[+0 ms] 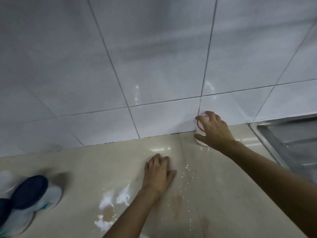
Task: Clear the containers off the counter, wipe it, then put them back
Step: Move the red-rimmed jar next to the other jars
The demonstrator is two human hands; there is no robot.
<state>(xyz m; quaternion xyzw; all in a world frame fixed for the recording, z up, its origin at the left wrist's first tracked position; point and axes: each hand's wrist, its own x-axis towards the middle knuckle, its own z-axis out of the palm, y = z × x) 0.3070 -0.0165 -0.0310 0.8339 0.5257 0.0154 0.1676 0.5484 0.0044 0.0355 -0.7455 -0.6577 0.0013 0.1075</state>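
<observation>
My right hand [214, 130] is closed around a small white container with a red rim [199, 130] that stands on the beige counter [103, 162] against the tiled wall. Most of that container is hidden by my fingers. My left hand [158, 172] lies palm down on the counter in the middle, with nothing visible in it. At the far left stand blurred white containers with dark blue lids [30, 191], one of them partly cut off by the frame edge [5, 210].
White powder [118, 200] and small scattered specks [187, 176] lie on the counter near my left arm. A steel sink drainboard [283, 136] borders the counter on the right. The white tiled wall [154, 66] rises behind the counter.
</observation>
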